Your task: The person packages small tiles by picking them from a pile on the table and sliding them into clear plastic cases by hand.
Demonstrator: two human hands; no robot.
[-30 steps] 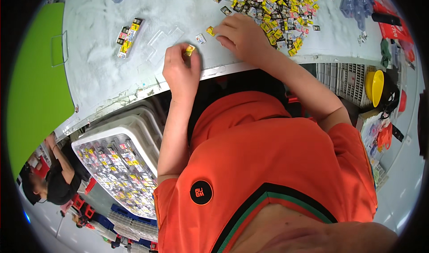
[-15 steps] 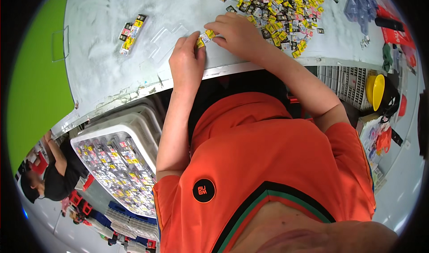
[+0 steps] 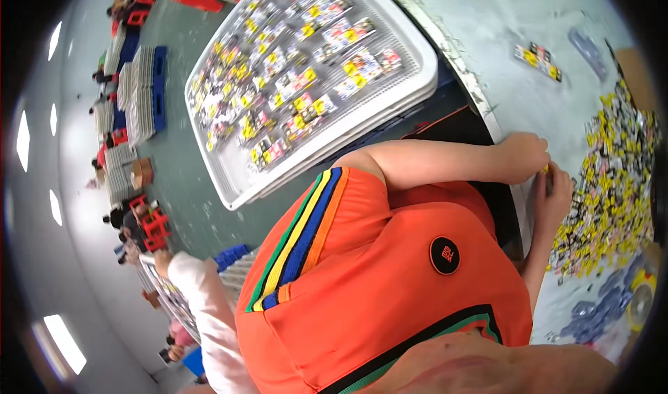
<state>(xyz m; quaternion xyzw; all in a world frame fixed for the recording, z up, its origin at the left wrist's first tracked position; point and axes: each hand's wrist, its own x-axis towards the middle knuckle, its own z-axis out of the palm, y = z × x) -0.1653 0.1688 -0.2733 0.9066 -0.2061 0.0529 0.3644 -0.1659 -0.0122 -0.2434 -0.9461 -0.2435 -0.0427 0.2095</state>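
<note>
Toward three o'clock, over the near edge of the pale tabletop [image 3: 501,18], the left hand [image 3: 523,156] and right hand [image 3: 555,188] meet, almost touching. A small yellow piece [image 3: 545,169] sits between their fingertips. The left fingers are curled inward and the right thumb and fingers bend toward the piece; blur and overlap mean I cannot tell which hand pinches it, or whether both do.

Just outward of the hands, also toward three o'clock, spreads a heap of small yellow, black, white and pink pieces [image 3: 609,192]. A filled pack [image 3: 538,61] lies toward two o'clock, with a translucent bluish tray [image 3: 588,51] beside it. More bluish plastic trays [image 3: 591,314] are jumbled toward four o'clock. Near twelve o'clock, a white crate [image 3: 423,63] holds many filled packs. Toward eight o'clock, another person's white sleeve [image 3: 202,303] reaches in.
</note>
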